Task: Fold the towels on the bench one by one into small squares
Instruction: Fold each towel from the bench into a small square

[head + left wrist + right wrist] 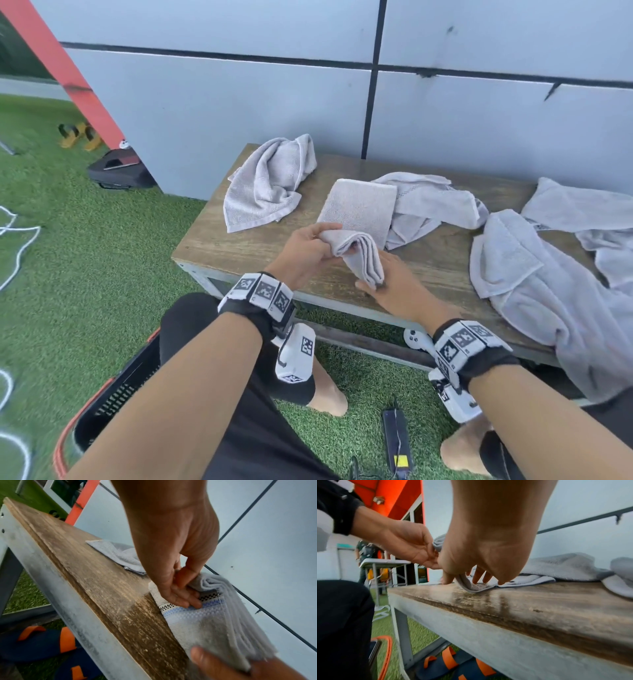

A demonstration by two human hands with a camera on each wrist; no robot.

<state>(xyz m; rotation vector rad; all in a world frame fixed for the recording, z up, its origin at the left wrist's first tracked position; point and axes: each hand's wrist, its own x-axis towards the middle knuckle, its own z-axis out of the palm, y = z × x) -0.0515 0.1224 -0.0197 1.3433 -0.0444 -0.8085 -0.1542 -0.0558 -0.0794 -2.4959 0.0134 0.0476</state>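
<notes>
Head view, left to right. At 9 o'clock of the frame, green artificial turf [102, 260]; at 7 o'clock, a black basket with orange rim [113, 401]. On the wooden surface [239, 246], at its 10 o'clock corner, a crumpled grey towel [267, 185] lies loose. At centre, the folded grey towel [359, 246] is partly laid flat on the surface, its near end doubled over in several layers. The left hand [305, 253] has its grip closed on the far folded edge of this towel, thumb on top and fingers [180, 599] beneath the layers near the checked woven band. The right hand [394, 284] pinches the near corner of the same towel, which touches the surface there. Behind it, at 1 o'clock, a second loose towel [431, 202]; at 3 o'clock, a large heap of towels [534, 284] hangs over the front edge.
</notes>
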